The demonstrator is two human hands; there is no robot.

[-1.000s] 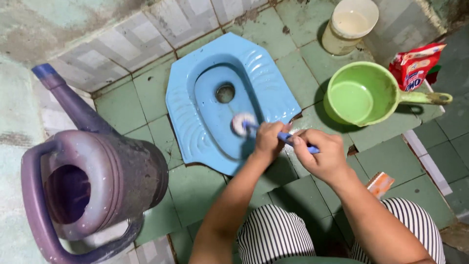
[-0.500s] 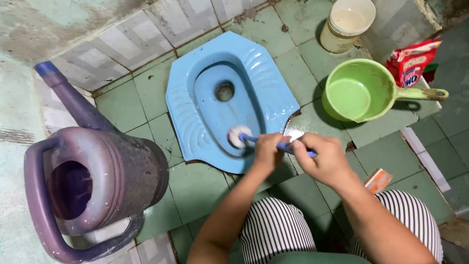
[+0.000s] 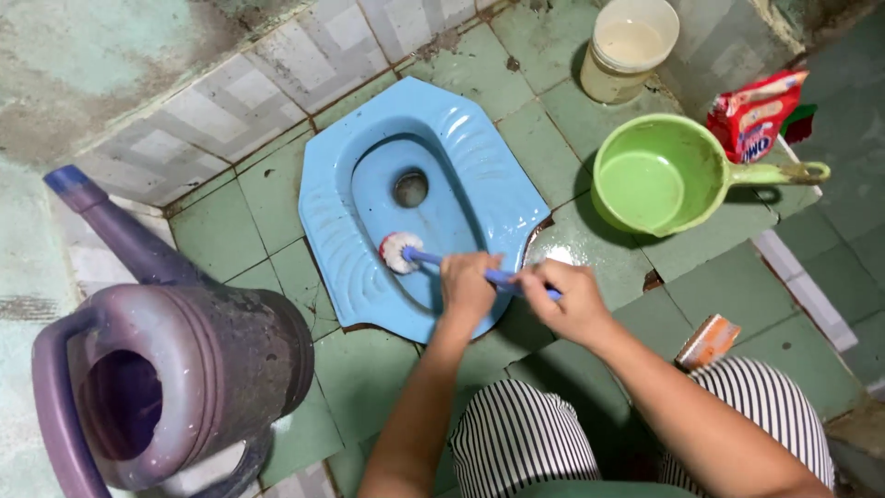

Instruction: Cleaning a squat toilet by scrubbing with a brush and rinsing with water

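Note:
A blue squat toilet pan [image 3: 498,189] is set into the green tiled floor. Both hands hold a blue-handled toilet brush [image 3: 419,257]. My left hand [image 3: 467,287] grips the handle nearer the head, my right hand [image 3: 570,300] grips its end. The round white brush head [image 3: 398,252] presses on the left inner wall of the bowl, below the drain hole [image 3: 411,188].
A large purple watering can [image 3: 171,364] stands at the left. A green water scoop [image 3: 671,175], a cream bucket [image 3: 627,48] and a red detergent bag [image 3: 751,112] sit at the upper right. A small orange object [image 3: 707,341] lies by my striped knee.
The brush head has moved left and down the bowl, from the bowl's right side to its left wall. Both hands shifted left with it.

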